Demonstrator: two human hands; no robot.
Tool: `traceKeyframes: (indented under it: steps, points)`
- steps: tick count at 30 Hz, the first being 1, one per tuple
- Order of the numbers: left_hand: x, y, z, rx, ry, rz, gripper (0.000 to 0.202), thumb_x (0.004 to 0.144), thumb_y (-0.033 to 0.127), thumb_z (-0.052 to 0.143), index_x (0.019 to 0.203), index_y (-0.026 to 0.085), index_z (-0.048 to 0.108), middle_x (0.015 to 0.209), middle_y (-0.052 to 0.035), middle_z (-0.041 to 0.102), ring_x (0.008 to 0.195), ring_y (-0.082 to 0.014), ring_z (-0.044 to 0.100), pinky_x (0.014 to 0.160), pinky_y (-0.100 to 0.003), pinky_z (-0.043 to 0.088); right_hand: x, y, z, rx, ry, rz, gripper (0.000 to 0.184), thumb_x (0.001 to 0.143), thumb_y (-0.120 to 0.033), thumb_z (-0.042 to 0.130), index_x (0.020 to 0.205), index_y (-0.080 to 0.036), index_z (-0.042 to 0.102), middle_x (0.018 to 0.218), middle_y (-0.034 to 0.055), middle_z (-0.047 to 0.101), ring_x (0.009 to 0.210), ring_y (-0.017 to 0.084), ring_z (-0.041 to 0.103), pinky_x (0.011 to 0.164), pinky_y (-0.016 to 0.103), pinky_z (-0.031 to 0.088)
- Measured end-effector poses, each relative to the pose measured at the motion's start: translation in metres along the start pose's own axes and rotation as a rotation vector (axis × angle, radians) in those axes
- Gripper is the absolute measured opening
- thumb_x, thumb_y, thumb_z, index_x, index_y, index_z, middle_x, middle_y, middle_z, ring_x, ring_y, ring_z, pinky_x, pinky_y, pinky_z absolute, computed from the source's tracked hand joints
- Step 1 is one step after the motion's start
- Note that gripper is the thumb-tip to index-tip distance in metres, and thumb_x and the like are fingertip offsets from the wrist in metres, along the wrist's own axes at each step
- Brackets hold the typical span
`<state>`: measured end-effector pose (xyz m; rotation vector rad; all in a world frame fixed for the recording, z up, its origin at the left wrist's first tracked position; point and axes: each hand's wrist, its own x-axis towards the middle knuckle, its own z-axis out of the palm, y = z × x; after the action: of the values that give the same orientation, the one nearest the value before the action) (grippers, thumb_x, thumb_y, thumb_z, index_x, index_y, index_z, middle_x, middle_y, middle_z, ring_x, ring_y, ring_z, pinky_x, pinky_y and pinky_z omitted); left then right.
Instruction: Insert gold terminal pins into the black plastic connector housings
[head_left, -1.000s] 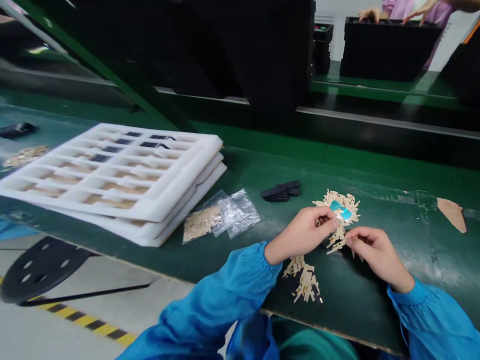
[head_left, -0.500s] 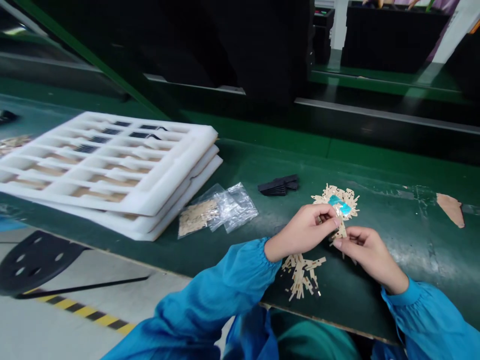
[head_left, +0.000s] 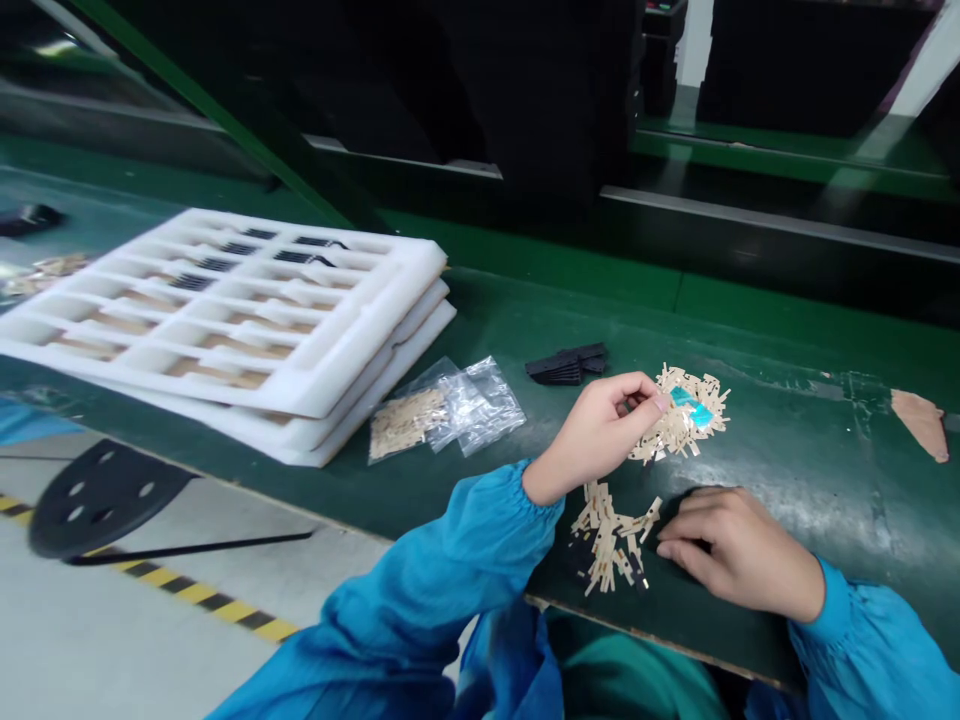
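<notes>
view from the head-worn camera, looking forward and down across a green-topped work bench [head_left: 787, 440]. the left hand [head_left: 592, 435] reaches in from the near edge, its fingers curled and thumb and forefinger pressed together at the tips; whether they pinch a small piece cannot be told. those fingertips lie just beside the left end of an upper cluster of tan strips [head_left: 679, 420], which sits mid-bench and runs along the bench, with a piece of blue film [head_left: 694, 405] lying on it. the left hand is the nearer hand to this cluster. the right hand [head_left: 739, 550] rests palm down close to the near edge, fingers lying together and spread little, with nothing visible between them. its fingertips point left, just beside a lower pile of tan strips [head_left: 607, 540], whose long axis runs from the left hand's wrist toward the near edge; the right hand is the nearer hand to this pile. between the two lie a few handbreadth-free gaps of bare green surface. farther left stand a stack of white foam trays [head_left: 375, 305], their pockets holding tan pieces, and a clear plastic bag [head_left: 480, 405] of tan strips. black pieces [head_left: 566, 365] lie behind the hands, a tan scrap [head_left: 921, 425] lies toward the right edge, and hazard tape [head_left: 202, 597] marks the floor below.
</notes>
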<state>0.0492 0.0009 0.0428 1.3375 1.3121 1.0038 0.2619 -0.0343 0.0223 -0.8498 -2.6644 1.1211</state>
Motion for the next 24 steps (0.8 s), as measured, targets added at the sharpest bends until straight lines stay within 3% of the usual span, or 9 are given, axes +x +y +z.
traceKeyframes:
  steps: [3, 7, 9, 13, 24]
  points:
    - [0.0, 0.0, 0.0, -0.004, 0.003, 0.005, 0.023, 0.087, 0.037, 0.061, 0.075, 0.017, 0.061, 0.067, 0.0011, 0.053, 0.061, -0.0116, 0.045, 0.055, -0.024, 0.036, 0.004, 0.007, 0.009, -0.075, 0.118, 0.026, 0.03, 0.1, -0.042, 0.063, 0.081, -0.021, 0.074, 0.073, 0.0042, 0.07, 0.072, 0.02, 0.067, 0.066, 0.03, 0.046]
    - [0.0, 0.001, 0.0, -0.017, 0.006, 0.026, 0.021, 0.088, 0.034, 0.061, 0.076, 0.016, 0.062, 0.07, 0.0003, 0.058, 0.064, -0.0119, 0.049, 0.061, -0.025, 0.04, 0.02, 0.014, 0.017, -0.149, 0.355, 0.118, 0.028, 0.101, -0.044, 0.061, 0.106, -0.02, 0.074, 0.084, 0.0065, 0.073, 0.078, 0.021, 0.068, 0.072, 0.03, 0.048]
    - [0.0, 0.002, 0.0, -0.02, 0.007, 0.023, 0.021, 0.088, 0.033, 0.061, 0.076, 0.016, 0.062, 0.07, 0.0006, 0.058, 0.064, -0.0121, 0.05, 0.062, -0.025, 0.04, 0.029, 0.015, 0.017, -0.204, 0.349, 0.15, 0.024, 0.102, -0.039, 0.061, 0.112, -0.02, 0.072, 0.086, 0.0067, 0.074, 0.079, 0.022, 0.069, 0.072, 0.03, 0.048]
    - [0.0, 0.002, 0.002, -0.021, 0.007, 0.015, 0.022, 0.088, 0.033, 0.061, 0.074, 0.016, 0.061, 0.067, 0.0015, 0.054, 0.062, -0.0117, 0.046, 0.058, -0.024, 0.038, 0.037, 0.013, 0.015, -0.25, 0.288, 0.192, 0.016, 0.099, -0.031, 0.064, 0.108, -0.02, 0.07, 0.082, 0.0053, 0.072, 0.077, 0.022, 0.069, 0.069, 0.029, 0.046]
    - [0.0, -0.002, 0.003, -0.039, -0.005, 0.047, 0.023, 0.089, 0.033, 0.061, 0.074, 0.016, 0.061, 0.065, 0.0019, 0.052, 0.06, -0.0112, 0.045, 0.057, -0.024, 0.037, 0.037, 0.016, 0.017, -0.255, 0.303, 0.177, 0.01, 0.096, -0.028, 0.067, 0.102, -0.02, 0.067, 0.075, 0.0017, 0.067, 0.07, 0.022, 0.065, 0.064, 0.029, 0.039]
